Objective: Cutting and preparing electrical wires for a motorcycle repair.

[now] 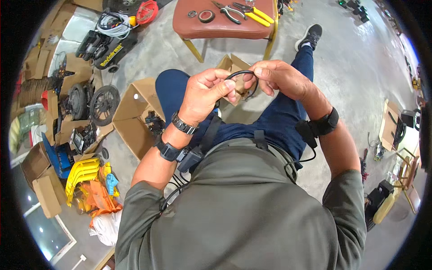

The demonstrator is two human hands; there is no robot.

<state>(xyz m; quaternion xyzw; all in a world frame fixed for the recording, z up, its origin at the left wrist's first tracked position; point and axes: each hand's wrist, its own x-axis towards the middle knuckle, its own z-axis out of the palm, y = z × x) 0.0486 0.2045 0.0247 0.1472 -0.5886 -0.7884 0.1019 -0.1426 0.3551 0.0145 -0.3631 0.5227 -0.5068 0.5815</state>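
Note:
My left hand [204, 92] and my right hand [278, 77] meet above my lap, both pinching a thin black cable [242, 73] bent into a small loop between them. The loop arches from my left thumb and fingers over to my right fingertips, and part of it hangs down behind my right fingers. Both wrists wear black straps, and the left also has a watch. Below the hands are my blue trousers and a small open cardboard box [235, 64] on the floor.
A red-topped stool [216, 28] ahead carries pliers, yellow-handled cutters [258, 15] and tape rolls [206, 16]. An open cardboard box [135, 112] lies left of my leg. Wheels, a black machine, yellow and orange plastic parts and more cardboard crowd the left. Bare concrete floor lies to the right.

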